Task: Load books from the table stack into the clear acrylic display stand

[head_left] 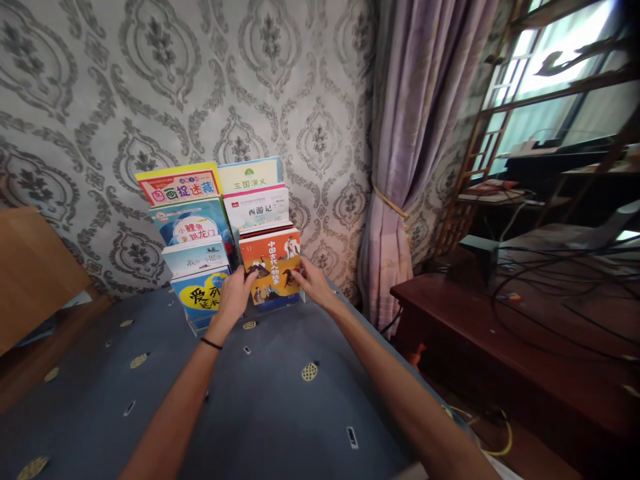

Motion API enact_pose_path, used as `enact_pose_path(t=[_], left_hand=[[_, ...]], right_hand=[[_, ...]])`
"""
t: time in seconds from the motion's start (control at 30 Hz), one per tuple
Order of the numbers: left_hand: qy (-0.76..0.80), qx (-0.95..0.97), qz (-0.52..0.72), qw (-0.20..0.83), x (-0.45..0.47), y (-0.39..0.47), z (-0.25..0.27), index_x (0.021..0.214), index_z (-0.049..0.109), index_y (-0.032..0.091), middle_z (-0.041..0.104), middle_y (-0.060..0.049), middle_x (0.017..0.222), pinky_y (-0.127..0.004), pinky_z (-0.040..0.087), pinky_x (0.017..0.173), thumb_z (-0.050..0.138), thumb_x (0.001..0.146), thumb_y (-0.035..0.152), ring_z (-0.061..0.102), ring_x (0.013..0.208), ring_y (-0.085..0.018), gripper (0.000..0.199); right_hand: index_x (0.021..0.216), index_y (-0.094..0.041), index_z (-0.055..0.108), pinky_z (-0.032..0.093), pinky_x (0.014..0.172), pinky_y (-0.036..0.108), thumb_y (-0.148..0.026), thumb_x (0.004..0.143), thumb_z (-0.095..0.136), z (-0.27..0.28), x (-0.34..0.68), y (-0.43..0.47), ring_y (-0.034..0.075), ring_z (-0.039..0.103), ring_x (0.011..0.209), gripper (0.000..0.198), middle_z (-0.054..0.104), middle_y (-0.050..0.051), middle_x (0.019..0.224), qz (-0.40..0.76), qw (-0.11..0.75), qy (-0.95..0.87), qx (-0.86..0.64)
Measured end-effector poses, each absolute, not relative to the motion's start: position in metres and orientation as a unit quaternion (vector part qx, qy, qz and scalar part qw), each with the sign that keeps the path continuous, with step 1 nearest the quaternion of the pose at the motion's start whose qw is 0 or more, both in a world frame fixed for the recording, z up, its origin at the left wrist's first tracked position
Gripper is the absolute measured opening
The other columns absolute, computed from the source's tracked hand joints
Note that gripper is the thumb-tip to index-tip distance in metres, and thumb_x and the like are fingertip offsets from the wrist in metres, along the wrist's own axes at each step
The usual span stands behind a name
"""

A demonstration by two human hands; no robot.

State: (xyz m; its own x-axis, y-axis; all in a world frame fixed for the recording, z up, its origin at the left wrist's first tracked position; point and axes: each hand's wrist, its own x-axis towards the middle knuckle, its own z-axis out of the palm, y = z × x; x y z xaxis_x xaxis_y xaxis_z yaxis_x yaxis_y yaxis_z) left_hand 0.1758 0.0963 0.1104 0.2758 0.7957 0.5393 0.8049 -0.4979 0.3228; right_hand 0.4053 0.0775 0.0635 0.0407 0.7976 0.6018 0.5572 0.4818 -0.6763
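Observation:
An orange book point(276, 257) with white Chinese lettering stands at the front of the right-hand row of books. My left hand point(237, 293) grips its left edge, thumb on the cover, and my right hand point(314, 280) grips its right edge the same way. Behind it rise a white book point(257, 208) and a pale green-and-blue one point(250, 175). In the row to the left, a blue book with a yellow heart point(200, 293) is in front, partly covered by my left hand. Behind that come a pale blue book point(195, 257), a teal book point(187, 220) and a yellow-and-pink book point(177, 187).
Both rows stand on a grey-blue pineapple-print cloth point(270, 393) against a patterned wall point(320, 67). A purple curtain point(410, 133) hangs to the right. Beyond it are a dark red wooden table point(500, 333) with black cables and a wooden shelf. A brown cardboard piece point(40, 273) is at left.

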Motion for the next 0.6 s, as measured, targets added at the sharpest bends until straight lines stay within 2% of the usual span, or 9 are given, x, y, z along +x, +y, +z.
enact_pose_path(t=[0.1,0.27,0.43,0.6], left_hand=[[-0.493,-0.801,-0.339,0.028,0.176,0.098,0.117,0.109,0.062,0.015,0.075,-0.011,0.092,-0.028,0.046,0.070,0.048,0.100,0.033,0.071,0.082,-0.024,0.025],[-0.488,-0.800,-0.348,0.016,0.177,0.102,0.119,0.117,0.060,0.016,0.075,-0.009,0.093,-0.026,0.047,0.067,0.047,0.101,0.033,0.071,0.076,-0.021,0.026],[-0.492,-0.797,-0.351,0.002,0.181,0.106,0.115,0.114,0.060,0.016,0.075,-0.010,0.091,-0.026,0.047,0.068,0.048,0.101,0.032,0.071,0.076,-0.022,0.025],[-0.494,-0.795,-0.351,0.014,0.183,0.108,0.111,0.110,0.061,0.017,0.075,-0.010,0.093,-0.027,0.048,0.071,0.049,0.100,0.034,0.072,0.082,-0.023,0.024]], right_hand=[[0.130,-0.018,0.050,0.051,0.070,0.031,-0.032,0.092,0.049,0.068,0.405,0.082,0.020,0.063,0.076,0.041,0.066,0.006,0.096,0.115,0.541,-0.679,-0.483],[0.132,-0.017,0.049,0.051,0.070,0.031,-0.031,0.091,0.050,0.071,0.406,0.087,0.020,0.062,0.075,0.043,0.067,0.007,0.103,0.100,0.544,-0.677,-0.485],[0.132,-0.019,0.050,0.050,0.070,0.032,-0.032,0.091,0.050,0.067,0.408,0.088,0.020,0.060,0.072,0.043,0.067,0.006,0.095,0.091,0.540,-0.674,-0.495],[0.133,-0.019,0.048,0.050,0.075,0.034,-0.032,0.092,0.049,0.064,0.409,0.087,0.020,0.060,0.076,0.043,0.066,0.006,0.100,0.091,0.546,-0.676,-0.487]])
